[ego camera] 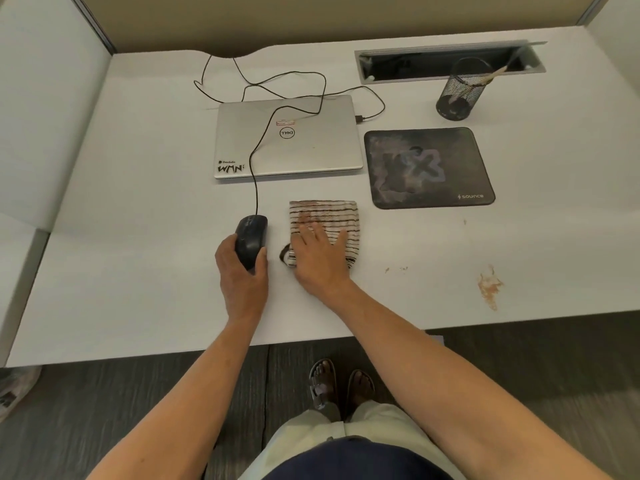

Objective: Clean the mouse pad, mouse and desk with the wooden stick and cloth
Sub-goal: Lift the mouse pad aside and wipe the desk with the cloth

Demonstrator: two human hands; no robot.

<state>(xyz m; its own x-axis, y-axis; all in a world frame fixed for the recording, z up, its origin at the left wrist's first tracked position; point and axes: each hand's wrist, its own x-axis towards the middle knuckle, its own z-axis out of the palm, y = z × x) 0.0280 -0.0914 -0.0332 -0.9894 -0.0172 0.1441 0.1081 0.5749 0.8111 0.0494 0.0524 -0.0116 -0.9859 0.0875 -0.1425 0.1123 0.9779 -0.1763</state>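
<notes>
White desk (145, 237) fills the view, and there's plenty sitting on it. A closed silver laptop (287, 136) lies flat near the middle, a black cable (256, 188) looping over its lid and running down to a dark mouse (251, 239) on the desk. Just beside the mouse, a striped cloth (325, 216) lies folded flat. To the right of the laptop, a dark mouse pad (429, 168), smudged and dirty. Behind it stands a black mesh cup (459, 90) with a wooden stick (497, 72) leaning out. Brownish stains (490, 285) mark the desk's front right.
</notes>
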